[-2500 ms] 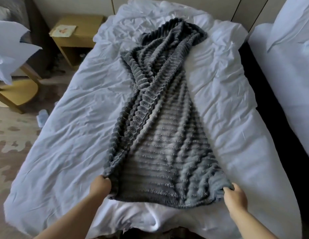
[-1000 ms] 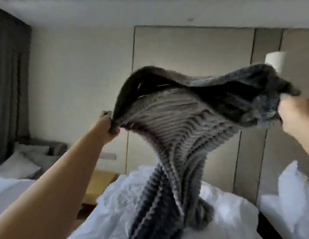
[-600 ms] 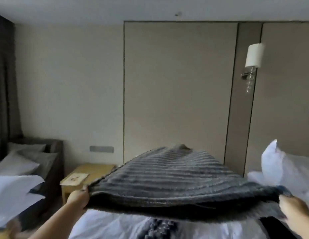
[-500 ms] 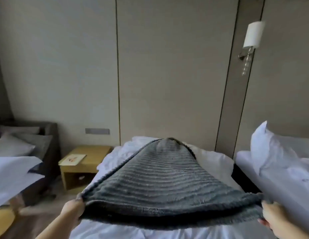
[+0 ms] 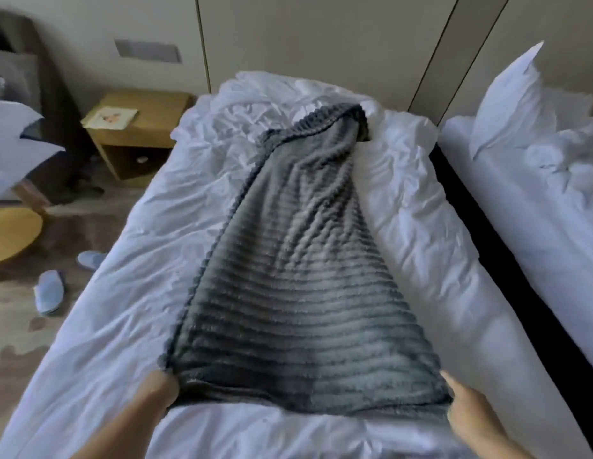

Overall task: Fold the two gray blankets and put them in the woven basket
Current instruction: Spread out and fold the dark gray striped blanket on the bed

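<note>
A ribbed gray blanket (image 5: pixel 298 293) lies lengthwise down the middle of the white bed (image 5: pixel 129 293), wide at the near end and narrowing towards the headboard. My left hand (image 5: pixel 157 390) grips its near left corner. My right hand (image 5: pixel 465 410) grips its near right corner. Both corners sit low over the sheet at the foot of the bed. I see only one gray blanket, and no woven basket is in view.
A wooden nightstand (image 5: pixel 136 134) stands left of the bed's head. Two pale slippers (image 5: pixel 49 289) lie on the patterned floor at left, near a yellow round stool (image 5: pixel 10 233). A second white bed with a pillow (image 5: pixel 510 104) is on the right across a dark gap.
Both hands swung the blanket high in the air, then brought it down; it now lies spread flatter and smoother on the bed, with the same two corners held.
</note>
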### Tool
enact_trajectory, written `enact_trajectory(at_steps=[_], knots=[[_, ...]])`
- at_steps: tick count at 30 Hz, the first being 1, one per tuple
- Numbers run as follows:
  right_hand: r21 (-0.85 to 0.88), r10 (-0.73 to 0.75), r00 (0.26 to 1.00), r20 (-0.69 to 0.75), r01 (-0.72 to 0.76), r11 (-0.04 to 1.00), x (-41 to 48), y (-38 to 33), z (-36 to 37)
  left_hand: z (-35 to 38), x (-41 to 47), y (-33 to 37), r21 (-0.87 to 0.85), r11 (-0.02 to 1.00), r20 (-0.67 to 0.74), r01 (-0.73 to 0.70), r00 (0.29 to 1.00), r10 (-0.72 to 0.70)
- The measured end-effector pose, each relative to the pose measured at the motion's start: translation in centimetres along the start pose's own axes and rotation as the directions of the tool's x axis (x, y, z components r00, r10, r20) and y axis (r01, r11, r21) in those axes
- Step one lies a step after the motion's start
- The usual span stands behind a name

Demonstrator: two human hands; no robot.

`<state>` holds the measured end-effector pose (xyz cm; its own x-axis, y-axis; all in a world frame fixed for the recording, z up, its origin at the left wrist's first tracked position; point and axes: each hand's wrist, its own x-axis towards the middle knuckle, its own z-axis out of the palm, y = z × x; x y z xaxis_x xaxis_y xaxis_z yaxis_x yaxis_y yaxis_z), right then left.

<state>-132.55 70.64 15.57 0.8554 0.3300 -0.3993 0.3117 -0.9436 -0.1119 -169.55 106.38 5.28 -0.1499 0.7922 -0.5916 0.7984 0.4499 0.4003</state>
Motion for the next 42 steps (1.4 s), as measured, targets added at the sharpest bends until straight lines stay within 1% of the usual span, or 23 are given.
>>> enact_trajectory(at_steps=[1, 2, 3, 5, 7, 10, 13, 17, 20, 23, 25, 26, 29, 31, 34, 35, 36, 38, 40, 42], knots=[[-0.073, -0.021, 0.999, 0.042, 0.024, 0.997, -1.1, -0.1, 0.1, 0.2, -0.7, -0.1, 0.008, 0.999, -0.025, -0.041, 0.999, 0.042], [-0.147, -0.086, 0.996, 0.003, 0.086, 0.985, -2.1, 0.2, 0.8, 0.6, -1.4, -0.3, 0.039, 0.997, -0.008, -0.064, 0.998, 0.064], [-0.183, -0.121, 0.993, -0.006, 0.118, 0.976, -3.1, 0.5, 1.1, 1.2, -2.1, -0.7, 0.057, 0.997, 0.019, -0.061, 0.998, 0.060], [-0.199, -0.125, 0.992, -0.001, 0.122, 0.972, -4.3, 0.8, 1.8, 2.3, -3.8, -2.4, 0.089, 0.994, 0.078, -0.067, 0.995, 0.061], [-0.126, -0.094, 0.995, 0.013, 0.095, 0.987, -5.5, 1.5, 3.1, 2.8, -5.5, -3.9, 0.130, 0.986, 0.108, -0.102, 0.990, 0.088], [-0.057, -0.061, 0.997, 0.038, 0.063, 0.996, -7.7, 3.9, 5.0, 2.6, -8.3, -6.5, 0.164, 0.978, 0.095, -0.131, 0.989, 0.117], [0.054, -0.021, 0.999, -0.038, 0.023, 0.998, -9.3, 7.8, 6.1, 1.2, -11.3, -9.2, 0.163, 0.977, 0.047, -0.138, 0.990, 0.132], [0.081, 0.004, 0.992, -0.128, 0.006, 0.997, -11.7, 14.1, 7.2, -0.6, -16.4, -13.2, 0.157, 0.969, -0.068, -0.191, 0.977, 0.203], [0.070, 0.034, 0.992, -0.125, -0.026, 0.997, -14.3, 19.1, 8.6, -0.6, -20.3, -17.6, 0.209, 0.958, -0.093, -0.198, 0.971, 0.221], [0.067, 0.072, 0.997, -0.020, -0.071, 0.995, -17.5, 24.5, 10.5, 0.8, -24.0, -23.2, 0.263, 0.946, -0.078, -0.189, 0.973, 0.217], [0.036, 0.063, 0.996, 0.061, -0.065, 0.997, -19.6, 28.0, 11.7, 2.0, -26.1, -27.3, 0.331, 0.924, -0.021, -0.193, 0.977, 0.212], [0.017, 0.060, 0.993, 0.100, -0.062, 0.998, -20.5, 29.6, 12.4, 2.7, -27.0, -29.4, 0.387, 0.901, 0.010, -0.198, 0.978, 0.211], [-0.043, 0.073, 0.976, 0.205, -0.065, 0.997, -23.5, 32.8, 13.9, 4.4, -29.0, -34.7, 0.577, 0.786, 0.125, -0.223, 0.975, 0.185], [-0.048, 0.091, 0.958, 0.271, -0.081, 0.996, -25.2, 33.4, 14.4, 5.1, -30.6, -36.7, 0.648, 0.731, 0.177, -0.215, 0.975, 0.130], [-0.111, 0.054, 0.899, 0.434, -0.006, 0.994, -26.5, 33.4, 14.8, 5.6, -32.6, -38.1, 0.608, 0.769, 0.199, -0.197, 0.976, 0.092], [-0.134, 0.051, 0.883, 0.466, 0.014, 0.991, -26.8, 33.1, 14.6, 5.6, -32.8, -38.0, 0.591, 0.784, 0.214, -0.190, 0.974, 0.074], [-0.153, 0.041, 0.876, 0.481, 0.038, 0.988, -26.9, 32.8, 14.5, 5.5, -33.1, -37.8, 0.596, 0.783, 0.204, -0.177, 0.977, 0.066], [-0.184, 0.009, 0.872, 0.490, 0.094, 0.979, -27.2, 31.8, 13.9, 5.5, -33.8, -36.9, 0.564, 0.813, 0.200, -0.145, 0.979, 0.036], [-0.174, -0.024, 0.860, 0.510, 0.131, 0.976, -27.1, 30.4, 13.6, 5.3, -34.0, -35.8, 0.574, 0.803, 0.214, -0.157, 0.976, 0.038], [-0.158, -0.052, 0.842, 0.536, 0.160, 0.974, -26.7, 28.8, 13.8, 5.2, -34.3, -34.4, 0.583, 0.787, 0.251, -0.200, 0.966, 0.060]])
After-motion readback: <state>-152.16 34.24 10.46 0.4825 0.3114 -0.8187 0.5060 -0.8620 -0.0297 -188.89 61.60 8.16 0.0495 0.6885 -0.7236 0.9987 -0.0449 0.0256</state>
